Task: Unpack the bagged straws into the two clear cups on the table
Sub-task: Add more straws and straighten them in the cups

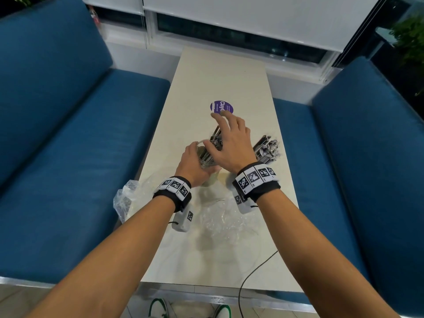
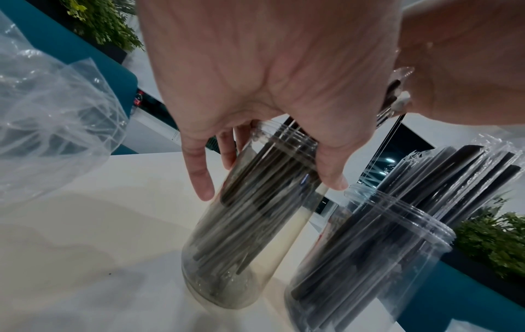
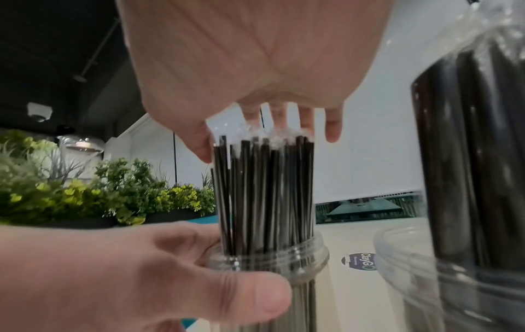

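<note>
My left hand (image 1: 197, 162) grips the left clear cup (image 1: 207, 158) near its rim, thumb toward me (image 3: 241, 298). Several thin black straws (image 3: 264, 191) stand in this cup (image 2: 241, 235) and stick out above the rim. My right hand (image 1: 229, 143) hovers over them with fingers spread and straight; the fingertips (image 3: 332, 130) touch the straw tops. To the right stands the second clear cup (image 2: 369, 247), packed with thicker black straws in clear wrappers (image 1: 267, 149).
Two crumpled clear plastic bags lie near me, one at the table's left edge (image 1: 128, 198), one between my wrists (image 1: 220, 216). A purple round sticker (image 1: 221, 107) sits beyond the cups. A black cable (image 1: 252, 276) crosses the near right corner. Blue benches (image 1: 68, 134) flank the white table (image 1: 218, 72).
</note>
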{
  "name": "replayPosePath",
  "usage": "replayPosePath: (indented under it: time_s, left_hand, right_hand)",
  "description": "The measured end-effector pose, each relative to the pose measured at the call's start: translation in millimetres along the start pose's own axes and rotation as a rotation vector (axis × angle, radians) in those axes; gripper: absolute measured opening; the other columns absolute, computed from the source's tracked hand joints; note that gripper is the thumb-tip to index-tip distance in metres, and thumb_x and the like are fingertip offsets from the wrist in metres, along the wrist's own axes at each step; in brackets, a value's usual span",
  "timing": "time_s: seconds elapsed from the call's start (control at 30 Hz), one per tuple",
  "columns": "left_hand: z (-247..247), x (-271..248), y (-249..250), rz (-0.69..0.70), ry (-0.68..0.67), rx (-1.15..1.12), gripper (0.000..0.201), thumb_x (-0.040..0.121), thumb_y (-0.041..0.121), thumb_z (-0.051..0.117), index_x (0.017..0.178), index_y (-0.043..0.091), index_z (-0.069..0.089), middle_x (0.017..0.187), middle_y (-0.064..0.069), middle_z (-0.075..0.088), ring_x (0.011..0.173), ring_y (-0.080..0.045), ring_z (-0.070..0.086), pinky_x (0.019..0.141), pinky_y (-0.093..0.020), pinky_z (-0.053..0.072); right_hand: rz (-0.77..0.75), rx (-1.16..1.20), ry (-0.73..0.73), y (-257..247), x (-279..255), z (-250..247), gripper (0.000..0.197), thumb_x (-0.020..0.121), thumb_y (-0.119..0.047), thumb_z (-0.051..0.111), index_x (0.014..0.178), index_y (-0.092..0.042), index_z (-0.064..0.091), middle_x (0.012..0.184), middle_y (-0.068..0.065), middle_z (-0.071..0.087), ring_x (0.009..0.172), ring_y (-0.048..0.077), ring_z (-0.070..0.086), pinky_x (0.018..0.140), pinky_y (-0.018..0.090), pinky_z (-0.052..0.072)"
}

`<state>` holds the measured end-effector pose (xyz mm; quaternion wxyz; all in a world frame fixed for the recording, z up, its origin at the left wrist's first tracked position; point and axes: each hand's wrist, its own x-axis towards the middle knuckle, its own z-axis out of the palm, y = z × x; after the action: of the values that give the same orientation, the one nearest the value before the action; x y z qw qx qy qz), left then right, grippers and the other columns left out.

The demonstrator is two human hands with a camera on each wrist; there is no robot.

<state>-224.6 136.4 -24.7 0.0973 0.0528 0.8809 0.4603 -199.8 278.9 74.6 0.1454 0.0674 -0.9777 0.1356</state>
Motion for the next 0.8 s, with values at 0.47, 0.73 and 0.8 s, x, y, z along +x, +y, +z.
replayPosePath:
  time_s: [0.47,0.73,0.8]
  left_hand:
    - [-1.3,-6.1,2.7,0.049,0.036,-0.011,0.1,0.074,0.047,0.093,0.15,0.011,0.039,0.145,-0.01,0.049,0.133,-0.029,0.053,0.112,-0.047,0.048]
    - [-0.7,-4.8,1.8,0.04,0.009,-0.008,0.107,0.073,0.05,0.092,0.154,0.012,0.034,0.151,-0.009,0.044,0.138,-0.031,0.052,0.112,-0.052,0.05]
    - [-1.1,-4.1,2.6,0.014,0.005,-0.009,0.112,0.071,0.055,0.092,0.156,0.014,0.033,0.154,-0.008,0.043,0.14,-0.029,0.051,0.113,-0.051,0.05]
  right_hand:
    - [0.044,0.333,0.087,1.9,-1.1,-11.3,0.042,0.107,-0.024,0.038,0.138,-0.012,0.064,0.143,0.005,0.065,0.138,0.022,0.051,0.121,0.046,0.035]
    - [-0.255,-0.04,-0.184,3.0,9.3,-11.4,0.042,0.094,-0.049,0.066,0.133,-0.032,0.068,0.136,0.0,0.062,0.132,0.024,0.052,0.113,0.05,0.033]
    - [-0.272,-0.072,-0.165,2.4,13.0,-5.1,0.029,0.1,-0.036,0.062,0.121,-0.021,0.077,0.121,0.002,0.069,0.116,0.028,0.059,0.103,0.047,0.037]
